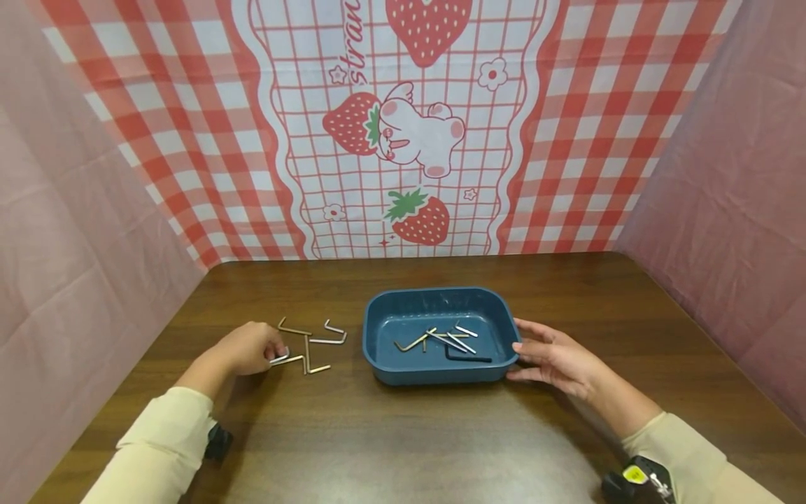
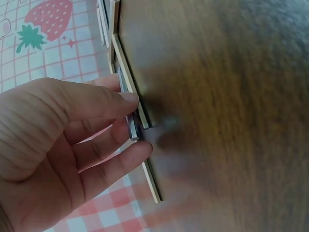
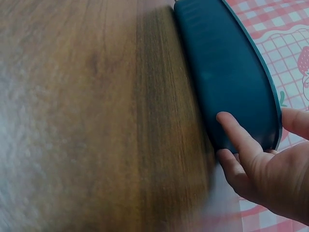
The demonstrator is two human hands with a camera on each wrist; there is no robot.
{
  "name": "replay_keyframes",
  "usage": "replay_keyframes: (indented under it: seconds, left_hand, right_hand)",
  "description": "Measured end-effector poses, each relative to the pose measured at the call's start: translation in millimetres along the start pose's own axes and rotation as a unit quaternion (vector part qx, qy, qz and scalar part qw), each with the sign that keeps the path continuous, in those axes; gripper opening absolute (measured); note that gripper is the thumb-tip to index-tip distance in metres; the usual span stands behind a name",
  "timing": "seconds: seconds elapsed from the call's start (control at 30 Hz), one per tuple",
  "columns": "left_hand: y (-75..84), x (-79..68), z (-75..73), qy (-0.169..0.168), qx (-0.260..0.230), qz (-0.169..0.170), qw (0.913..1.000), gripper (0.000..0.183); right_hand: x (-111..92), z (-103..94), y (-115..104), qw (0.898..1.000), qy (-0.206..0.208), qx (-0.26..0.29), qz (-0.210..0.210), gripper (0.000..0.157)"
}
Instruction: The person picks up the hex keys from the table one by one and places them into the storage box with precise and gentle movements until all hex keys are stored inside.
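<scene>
My left hand (image 1: pixel 248 348) is low over the left part of the table, its thumb and fingers pinching a short silver hex key (image 2: pixel 133 129). Brass-coloured hex keys lie right beside its fingertips, among them one long hex key (image 1: pixel 306 353) and a bent one (image 1: pixel 320 369). Farther back are another brass-coloured hex key (image 1: pixel 294 329) and two silver ones. At the right end of a blue tray (image 1: pixel 434 374), my right hand (image 1: pixel 557 360) touches the outer wall with extended fingers, thumb at the rim. Several hex keys, silver and brass-coloured, plus a black hex key (image 1: pixel 469 358), lie inside the tray.
Everything lies on a brown wooden table (image 1: pixel 378 441). A red-and-white checked cloth (image 1: pixel 579 140) with strawberries hangs behind it, and pink cloth (image 1: pixel 724 210) closes off both sides.
</scene>
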State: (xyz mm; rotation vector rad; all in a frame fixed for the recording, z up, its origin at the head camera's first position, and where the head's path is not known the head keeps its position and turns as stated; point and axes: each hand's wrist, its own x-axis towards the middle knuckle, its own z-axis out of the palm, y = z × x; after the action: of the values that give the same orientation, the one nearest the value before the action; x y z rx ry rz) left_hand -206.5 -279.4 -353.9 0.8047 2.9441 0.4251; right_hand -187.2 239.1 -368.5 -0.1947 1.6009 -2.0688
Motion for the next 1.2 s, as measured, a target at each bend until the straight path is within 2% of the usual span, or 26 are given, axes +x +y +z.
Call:
replay_keyframes:
  seconds: [0.23, 0.63, 1.03, 1.2]
  left_hand:
    - [0.8, 0.2, -6.3, 0.001, 0.029, -0.002, 0.9996, 0.022]
    - [10.0, 7.3, -19.9, -0.005, 0.05, -0.014, 0.9986, 0.022]
    - [30.1, 16.8, -33.3, 0.027, 0.061, 0.054, 0.9963, 0.023]
    - [43.4, 24.4, -36.9, 0.032, 0.06, 0.067, 0.9955, 0.023]
  right_hand:
    - [0, 0.2, 1, 1.0, 0.002, -0.008, -0.004, 0.077]
    - [-1, 1.8, 1, 1.0, 0.014, -0.014, -0.001, 0.077]
    - [-1, 3.4, 0, 1.0, 0.014, -0.023, -0.004, 0.076]
    - [-1, 3.5, 0, 0.999, 0.021, -0.03, -0.005, 0.075]
